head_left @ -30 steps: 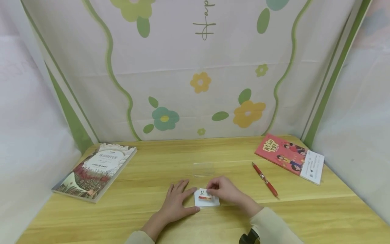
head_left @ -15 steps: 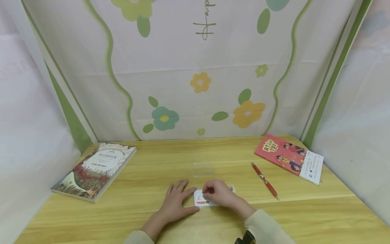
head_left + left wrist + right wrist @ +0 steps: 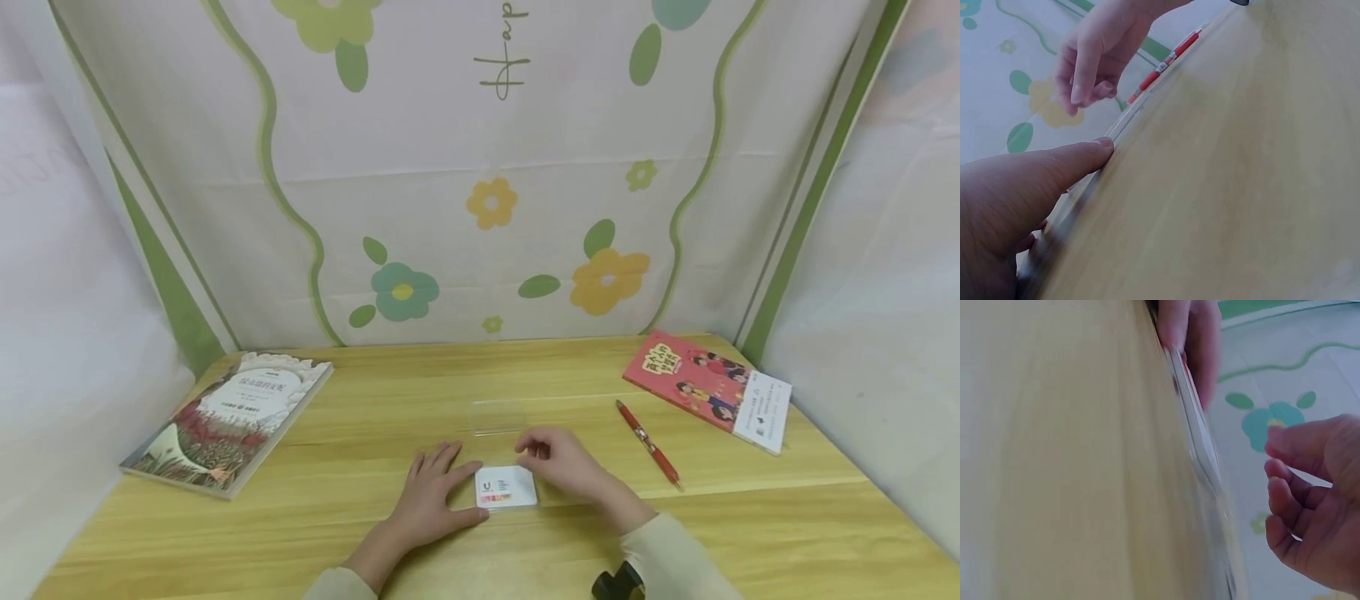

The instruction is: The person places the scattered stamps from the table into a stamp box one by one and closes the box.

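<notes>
A small white card with a dark U-shaped mark and a red-orange strip lies flat on the table, on what looks like a thin clear case. My left hand rests beside it, thumb and index finger spread and touching its two left corners. From the left wrist view, the left thumb presses against the low edge of the stack. Just above the card's far right corner hovers my right hand, fingers loosely curled. In the right wrist view, the right hand holds nothing, with a gap between thumb and fingers.
A clear plastic piece lies just beyond the card. To the right are a red pen and a pink book. An illustrated book lies at the left. A flowered cloth hangs behind the table.
One second ago my right hand pinched the printed card over a white one, then moved left across it. Now it has drawn back to the right, leaving the card flat. My left hand has stayed.
</notes>
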`<state>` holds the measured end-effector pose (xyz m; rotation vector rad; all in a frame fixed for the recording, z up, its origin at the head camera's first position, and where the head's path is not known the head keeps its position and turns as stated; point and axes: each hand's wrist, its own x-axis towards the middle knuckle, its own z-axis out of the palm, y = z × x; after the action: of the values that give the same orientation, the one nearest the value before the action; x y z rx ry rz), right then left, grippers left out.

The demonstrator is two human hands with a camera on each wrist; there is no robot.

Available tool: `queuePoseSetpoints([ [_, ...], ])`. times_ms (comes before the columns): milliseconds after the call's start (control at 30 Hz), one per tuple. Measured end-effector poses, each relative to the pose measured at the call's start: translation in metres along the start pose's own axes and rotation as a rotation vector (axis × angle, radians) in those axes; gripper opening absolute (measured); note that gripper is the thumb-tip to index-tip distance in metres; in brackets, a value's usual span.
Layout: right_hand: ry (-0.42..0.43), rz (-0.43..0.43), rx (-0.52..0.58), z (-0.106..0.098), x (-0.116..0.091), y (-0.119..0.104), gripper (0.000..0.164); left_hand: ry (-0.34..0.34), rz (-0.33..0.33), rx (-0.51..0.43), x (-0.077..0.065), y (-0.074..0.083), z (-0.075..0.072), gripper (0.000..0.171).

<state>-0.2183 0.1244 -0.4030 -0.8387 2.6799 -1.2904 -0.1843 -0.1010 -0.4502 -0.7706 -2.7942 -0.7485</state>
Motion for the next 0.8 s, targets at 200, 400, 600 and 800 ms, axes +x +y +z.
queuePoseSetpoints([
  [200, 0.043, 0.051, 0.054, -0.028, -0.015, -0.005, 0.013, -0.003, -0.001, 0.005, 0.0, -0.002, 0.0, 0.065],
  [400, 0.07, 0.094, 0.089, -0.034, -0.024, 0.039, 0.023, 0.002, 0.004, 0.011, -0.002, -0.003, 0.001, 0.065],
  [600, 0.092, 0.091, 0.073, -0.031, -0.03, 0.068, 0.025, -0.015, -0.01, 0.009, -0.002, -0.002, 0.0, 0.066],
  [800, 0.09, 0.094, 0.008, -0.029, -0.031, 0.073, 0.024, -0.035, -0.034, 0.01, -0.002, -0.002, 0.0, 0.067],
])
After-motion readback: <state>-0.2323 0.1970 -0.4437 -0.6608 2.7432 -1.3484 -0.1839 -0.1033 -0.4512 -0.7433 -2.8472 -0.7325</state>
